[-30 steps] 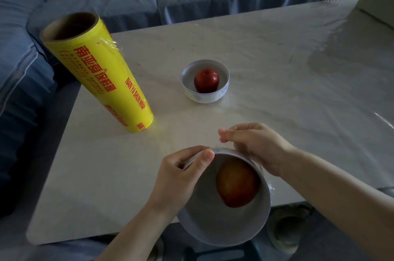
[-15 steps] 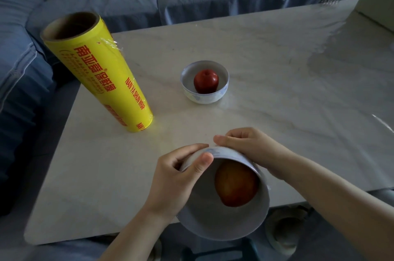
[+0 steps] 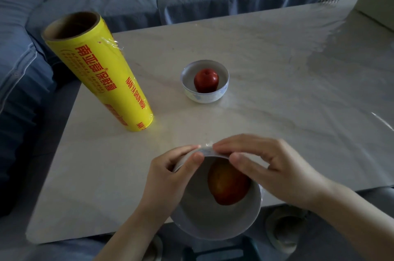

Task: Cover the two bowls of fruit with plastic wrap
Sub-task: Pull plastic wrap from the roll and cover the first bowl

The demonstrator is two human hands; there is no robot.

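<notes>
Both hands now meet at the far rim of the near bowl (image 3: 213, 218). A second ago the right hand (image 3: 275, 167) lay behind the bowl's outer wall. It has since slid leftward along the rim, and its thumb has come over to the inner side, so its fingertips almost touch those of the left hand (image 3: 170, 173). The left hand has barely moved. Its thumb is on the inside of the rim and its fingers are curled behind, pinching the edge.

I read this as the sealing pass. A frill of plastic wrap (image 3: 263, 194) shows at the bowl's right edge, and the orange fruit (image 3: 228, 184) inside looks slightly hazed (so I judge the film is already stretched across). If so, this bowl is nearly done.

Both wrists are bent down and inward. The bowl is tipped toward me, partly off the near edge of the surface (image 3: 277, 90), and only those two pinches carry it.

Beyond the hands, well apart, the small bowl (image 3: 204, 96) with the red apple (image 3: 206, 80) sits on the surface, and I cannot make out any film on it. The yellow roll (image 3: 102, 73) stands beyond and to the left of the left hand, with neither hand on it.
</notes>
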